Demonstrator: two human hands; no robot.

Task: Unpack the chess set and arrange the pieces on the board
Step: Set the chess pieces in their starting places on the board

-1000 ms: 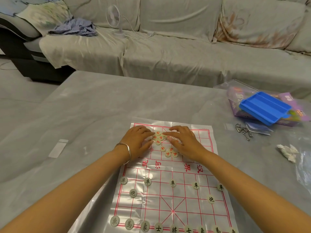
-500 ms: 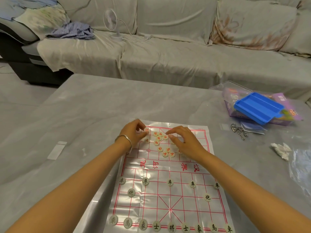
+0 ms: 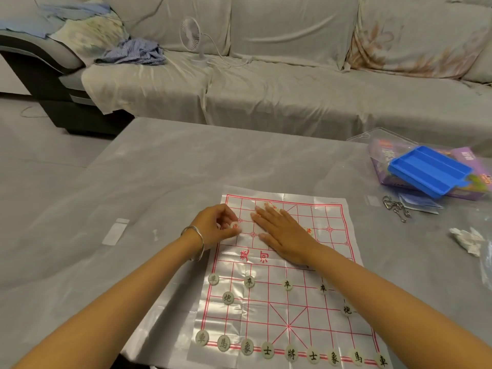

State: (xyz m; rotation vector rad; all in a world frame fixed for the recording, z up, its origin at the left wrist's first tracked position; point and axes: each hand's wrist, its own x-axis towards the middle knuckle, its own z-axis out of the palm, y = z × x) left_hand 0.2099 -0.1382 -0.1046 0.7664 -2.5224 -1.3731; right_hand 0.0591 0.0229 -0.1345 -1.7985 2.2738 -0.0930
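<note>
A glossy white paper chess board with a red grid (image 3: 266, 302) lies on the near part of the grey marbled desk (image 3: 186, 169). The left hand (image 3: 217, 226), with a silver bangle (image 3: 195, 242) on its wrist, is at the board's far left edge. Its grip is clamped by the fingertips on a round pale piece with a red character (image 3: 234, 225). The right hand (image 3: 282, 231) lies flat on the far half with its grip apart and fingers straight, covering a cluster of red-lettered pieces (image 3: 269, 205) that peek out at its far and right sides. Dark-lettered round pieces (image 3: 290, 354) stand arranged on the near half — nine along the near edge, the others farther in. At the far right, a blue plastic tray (image 3: 428, 173) rests on a purple box (image 3: 463, 155).
</note>
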